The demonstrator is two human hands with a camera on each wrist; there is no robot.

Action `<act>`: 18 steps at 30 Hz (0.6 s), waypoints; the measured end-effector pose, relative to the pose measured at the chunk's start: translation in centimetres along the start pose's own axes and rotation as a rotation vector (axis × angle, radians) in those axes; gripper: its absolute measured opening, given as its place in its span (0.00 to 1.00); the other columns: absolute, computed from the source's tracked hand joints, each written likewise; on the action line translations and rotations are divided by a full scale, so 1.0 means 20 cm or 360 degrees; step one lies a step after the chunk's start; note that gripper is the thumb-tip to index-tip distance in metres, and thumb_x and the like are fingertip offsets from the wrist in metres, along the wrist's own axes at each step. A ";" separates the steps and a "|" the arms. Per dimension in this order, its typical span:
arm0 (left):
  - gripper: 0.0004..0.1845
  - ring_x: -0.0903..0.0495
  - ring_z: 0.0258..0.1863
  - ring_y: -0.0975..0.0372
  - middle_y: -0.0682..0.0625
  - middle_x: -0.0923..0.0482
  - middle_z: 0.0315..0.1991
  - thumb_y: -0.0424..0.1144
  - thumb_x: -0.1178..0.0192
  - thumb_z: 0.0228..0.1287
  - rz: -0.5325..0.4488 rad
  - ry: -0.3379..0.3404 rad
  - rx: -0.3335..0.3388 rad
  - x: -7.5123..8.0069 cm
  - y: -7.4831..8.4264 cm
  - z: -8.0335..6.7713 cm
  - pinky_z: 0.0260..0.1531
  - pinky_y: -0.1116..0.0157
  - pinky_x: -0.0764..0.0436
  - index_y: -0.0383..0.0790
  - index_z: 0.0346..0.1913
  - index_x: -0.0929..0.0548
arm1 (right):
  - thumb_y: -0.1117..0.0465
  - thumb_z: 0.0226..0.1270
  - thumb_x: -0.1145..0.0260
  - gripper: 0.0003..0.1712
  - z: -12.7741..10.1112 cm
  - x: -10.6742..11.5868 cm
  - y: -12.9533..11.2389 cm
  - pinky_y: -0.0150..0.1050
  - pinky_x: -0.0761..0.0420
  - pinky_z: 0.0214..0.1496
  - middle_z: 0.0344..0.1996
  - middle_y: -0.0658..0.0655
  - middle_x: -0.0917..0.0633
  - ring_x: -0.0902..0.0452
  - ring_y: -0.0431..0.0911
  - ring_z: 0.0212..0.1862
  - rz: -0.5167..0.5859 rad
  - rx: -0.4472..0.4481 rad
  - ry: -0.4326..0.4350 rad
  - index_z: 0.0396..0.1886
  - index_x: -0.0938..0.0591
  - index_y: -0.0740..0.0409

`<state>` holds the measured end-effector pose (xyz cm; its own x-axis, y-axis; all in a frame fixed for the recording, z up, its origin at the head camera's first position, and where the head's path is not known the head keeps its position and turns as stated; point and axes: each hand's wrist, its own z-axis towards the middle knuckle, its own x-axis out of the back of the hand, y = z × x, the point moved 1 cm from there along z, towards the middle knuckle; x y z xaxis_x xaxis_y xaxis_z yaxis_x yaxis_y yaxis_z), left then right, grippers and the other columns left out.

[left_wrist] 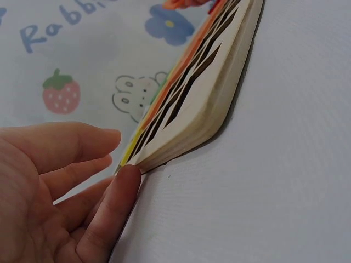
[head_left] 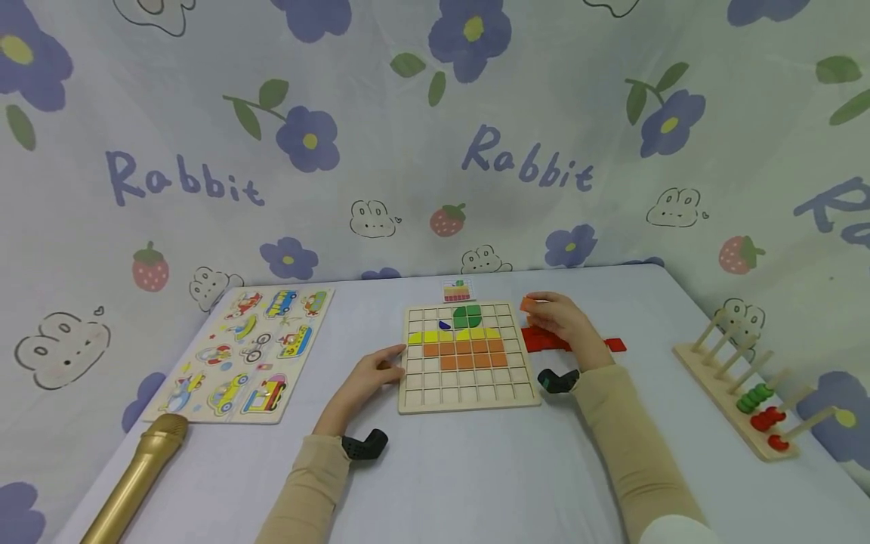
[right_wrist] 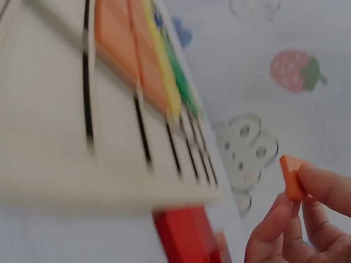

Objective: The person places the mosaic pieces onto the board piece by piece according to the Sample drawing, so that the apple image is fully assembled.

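Observation:
A wooden grid board (head_left: pixel 469 396) lies in the middle of the table, with orange tiles (head_left: pixel 473 362), yellow pieces (head_left: pixel 424 337), a green shape (head_left: pixel 467 316) and a small blue piece (head_left: pixel 445 325) on it. My left hand (head_left: pixel 370 375) is at the board's left edge. In the left wrist view a fingertip (left_wrist: pixel 129 174) touches that edge while the other fingers stay loosely extended. Right of the board, my right hand (head_left: pixel 559 319) pinches an orange tile (right_wrist: pixel 295 178) between thumb and fingers, above the table. Red tiles (head_left: pixel 541 340) lie beneath this hand, partly hidden by it.
A small pattern card (head_left: pixel 458 291) stands behind the board. To the left are a vehicle puzzle board (head_left: pixel 231 355) and a gold microphone (head_left: pixel 139 472). A wooden peg rack (head_left: pixel 734 400) with green and red beads stands on the right. A printed cloth (head_left: pixel 408 151) hangs behind.

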<state>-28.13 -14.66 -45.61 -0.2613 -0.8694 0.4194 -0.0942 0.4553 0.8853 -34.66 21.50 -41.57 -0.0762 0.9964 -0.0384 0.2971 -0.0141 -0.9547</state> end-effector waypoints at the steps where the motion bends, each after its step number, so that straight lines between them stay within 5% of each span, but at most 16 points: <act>1: 0.29 0.28 0.34 0.59 0.48 0.23 0.37 0.39 0.39 0.58 0.0000 0.0004 0.0002 0.00 0.00 0.00 0.33 0.64 0.32 0.48 0.64 0.30 | 0.67 0.65 0.42 0.31 0.00 -0.03 -0.01 0.29 0.24 0.41 0.34 0.49 0.21 0.24 0.40 0.33 0.0090 -0.0011 -0.0052 0.67 0.40 0.67; 5: 0.29 0.29 0.34 0.59 0.48 0.23 0.37 0.39 0.39 0.58 0.0003 0.0011 0.0001 0.00 0.00 0.00 0.33 0.65 0.32 0.48 0.64 0.30 | 0.70 0.66 0.44 0.24 -0.01 -0.19 -0.02 0.29 0.24 0.37 0.31 0.49 0.20 0.25 0.39 0.31 0.0277 -0.0030 -0.0220 0.62 0.34 0.66; 9: 0.29 0.28 0.34 0.60 0.48 0.23 0.37 0.39 0.39 0.58 0.0000 0.0008 0.0003 0.00 0.00 0.00 0.33 0.65 0.32 0.48 0.64 0.30 | 0.70 0.65 0.42 0.14 -0.01 -0.35 -0.02 0.30 0.23 0.35 0.32 0.52 0.18 0.24 0.41 0.31 0.0267 -0.0053 -0.0277 0.50 0.26 0.64; 18: 0.29 0.28 0.33 0.60 0.48 0.23 0.36 0.39 0.39 0.58 -0.0007 -0.0007 -0.0011 0.01 0.00 0.00 0.32 0.65 0.33 0.47 0.64 0.30 | 0.68 0.59 0.36 0.14 -0.02 -0.67 0.02 0.36 0.21 0.41 0.37 0.56 0.17 0.20 0.41 0.32 -0.0207 -0.0001 -0.0301 0.45 0.20 0.67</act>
<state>-28.13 -14.76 -45.55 -0.2654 -0.8704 0.4148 -0.0886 0.4504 0.8884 -33.13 8.08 -41.27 -0.2907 0.9563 0.0305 0.2737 0.1137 -0.9551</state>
